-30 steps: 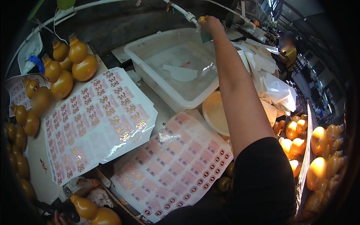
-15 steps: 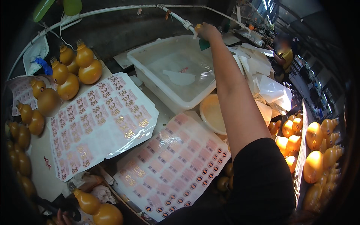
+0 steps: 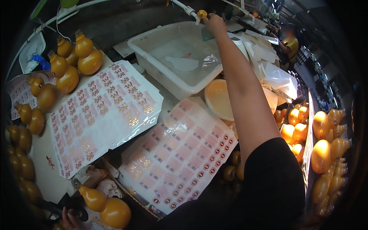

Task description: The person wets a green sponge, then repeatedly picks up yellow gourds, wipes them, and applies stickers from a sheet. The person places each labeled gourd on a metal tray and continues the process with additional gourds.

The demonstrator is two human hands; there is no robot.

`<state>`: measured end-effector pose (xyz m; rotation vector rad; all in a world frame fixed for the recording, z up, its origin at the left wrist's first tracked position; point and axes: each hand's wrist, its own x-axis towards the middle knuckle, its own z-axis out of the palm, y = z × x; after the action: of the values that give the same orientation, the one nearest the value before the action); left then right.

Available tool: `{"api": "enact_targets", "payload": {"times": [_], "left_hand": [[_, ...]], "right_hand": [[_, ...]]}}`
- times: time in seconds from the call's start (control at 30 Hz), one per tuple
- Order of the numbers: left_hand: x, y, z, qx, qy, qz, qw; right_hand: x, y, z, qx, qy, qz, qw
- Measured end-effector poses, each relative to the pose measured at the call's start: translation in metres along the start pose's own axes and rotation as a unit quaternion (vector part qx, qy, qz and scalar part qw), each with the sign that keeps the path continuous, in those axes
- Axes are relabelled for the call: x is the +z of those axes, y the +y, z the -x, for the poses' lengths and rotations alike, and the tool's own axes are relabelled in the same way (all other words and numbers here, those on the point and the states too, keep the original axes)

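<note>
My right hand [image 3: 215,24], arm stretched forward, is at the yellow handle [image 3: 202,14] of a white pipe tap. Its fingers are closed, and a flat green scraper-like piece [image 3: 207,35] shows below them. Under the tap stands a translucent white plastic tub [image 3: 174,86] with water, in which a pale label piece [image 3: 182,63] lies. At the lower left edge only a few fingers of my left hand [image 3: 70,219] show, close to a dark strap-like thing. Right of those fingers, a yellow gourd-shaped bottle [image 3: 115,212] lies tilted. What the left hand holds, if anything, is hidden.
Two label sheets, one with gold print [image 3: 111,126] and one with round stickers [image 3: 180,161], cover the table before me. Gourd bottles [image 3: 90,61] stand at the left, more [image 3: 321,157] at the right. Crumpled backing paper [image 3: 274,78] lies beyond my arm. A person [image 3: 290,44] sits farther off.
The view has tilted down, so the tub and sheets sit higher in the picture. My right hand has shifted slightly right relative to the tap, and more of the yellow handle shows.
</note>
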<state>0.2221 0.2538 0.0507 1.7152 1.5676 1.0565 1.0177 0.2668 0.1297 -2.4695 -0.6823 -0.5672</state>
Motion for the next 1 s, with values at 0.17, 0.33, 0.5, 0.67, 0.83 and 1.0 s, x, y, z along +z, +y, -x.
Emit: {"api": "enact_targets", "payload": {"times": [0.17,0.33,0.5,0.67,0.83,1.0], "left_hand": [[0.011,0.002,0.000,0.011,-0.048,0.076,0.996],[0.007,-0.010,0.010,0.044,-0.071,0.146,0.986],[-0.008,-0.018,0.033,0.050,-0.126,0.199,0.971],[-0.013,-0.032,0.065,0.038,-0.216,0.198,0.955],[-0.009,-0.029,0.082,0.162,-0.188,0.202,0.947],[0.028,0.023,0.084,0.420,-0.146,0.005,0.896]], "right_hand": [[-0.021,0.044,0.056,0.012,-0.119,0.021,0.993],[-0.076,0.077,0.177,0.139,-0.168,0.070,0.973],[-0.116,0.128,0.274,0.269,-0.149,0.108,0.945],[-0.089,0.144,0.323,0.106,-0.028,-0.064,0.992],[-0.149,-0.031,0.440,0.054,-0.258,-0.416,0.870],[-0.157,-0.095,0.489,-0.008,-0.377,-0.456,0.806]]}}
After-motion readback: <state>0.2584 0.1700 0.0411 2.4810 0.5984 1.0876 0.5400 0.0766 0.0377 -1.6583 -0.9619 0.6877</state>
